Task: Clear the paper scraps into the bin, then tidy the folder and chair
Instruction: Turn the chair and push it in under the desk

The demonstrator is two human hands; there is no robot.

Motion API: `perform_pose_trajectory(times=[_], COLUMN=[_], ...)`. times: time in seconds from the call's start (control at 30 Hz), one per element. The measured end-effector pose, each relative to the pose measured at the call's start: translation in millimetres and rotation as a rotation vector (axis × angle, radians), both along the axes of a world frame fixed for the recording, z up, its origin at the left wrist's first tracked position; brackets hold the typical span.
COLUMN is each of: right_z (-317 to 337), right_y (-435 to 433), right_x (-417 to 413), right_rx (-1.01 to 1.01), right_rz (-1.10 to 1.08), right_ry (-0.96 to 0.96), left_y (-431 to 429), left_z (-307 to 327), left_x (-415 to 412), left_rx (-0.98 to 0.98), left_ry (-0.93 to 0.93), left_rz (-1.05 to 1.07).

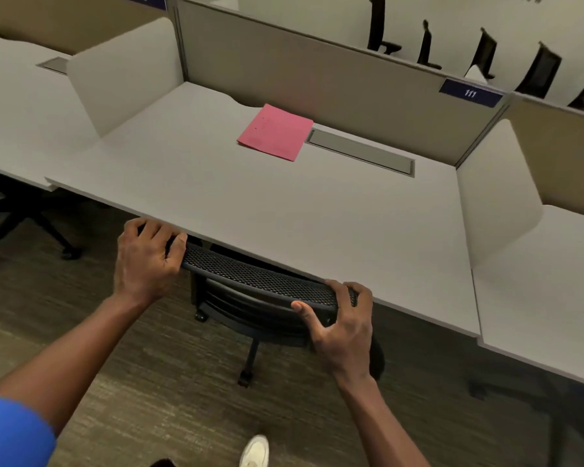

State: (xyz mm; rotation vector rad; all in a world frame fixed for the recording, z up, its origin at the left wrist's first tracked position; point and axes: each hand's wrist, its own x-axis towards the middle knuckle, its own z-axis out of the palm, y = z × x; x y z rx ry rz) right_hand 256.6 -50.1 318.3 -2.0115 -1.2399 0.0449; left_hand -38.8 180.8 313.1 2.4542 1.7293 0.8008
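Observation:
A black mesh-backed office chair [260, 281] stands tucked against the front edge of the white desk [243, 203], its seat hidden under the desktop. My left hand [147, 257] grips the left end of the chair's top rail. My right hand [341, 318] grips the right end of the same rail. A pink folder [275, 132] lies flat and closed near the back of the desk, beside a grey cable hatch [361, 151]. No paper scraps or bin show in this view.
White side dividers [122, 79] [496, 190] and a grey back panel [317, 72] with a blue "111" label enclose the desk. Another chair base [24, 230] sits under the left desk. More chairs stand beyond the panel. My white shoe [255, 451] is on the carpet.

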Motion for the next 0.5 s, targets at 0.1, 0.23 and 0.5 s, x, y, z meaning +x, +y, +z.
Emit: perform_pose_trajectory(times=[0.1,0.23,0.5], right_z=[-0.7,-0.4,-4.2], right_y=[11.0,24.1,34.7], right_x=[8.7,18.2,18.0], right_rx=[0.019,0.025,0.004], right_rz=[-0.011,-0.028,-0.051], right_ry=[-0.003,0.003,-0.015], left_y=[14.6,30.8,43.2], left_z=[-0.4,1.3,0.9], left_x=[10.8,25.3,25.8], left_rx=[0.004,0.004,0.065], left_ry=[0.014,0.028,0.027], left_rz=[-0.017,-0.040,-0.087])
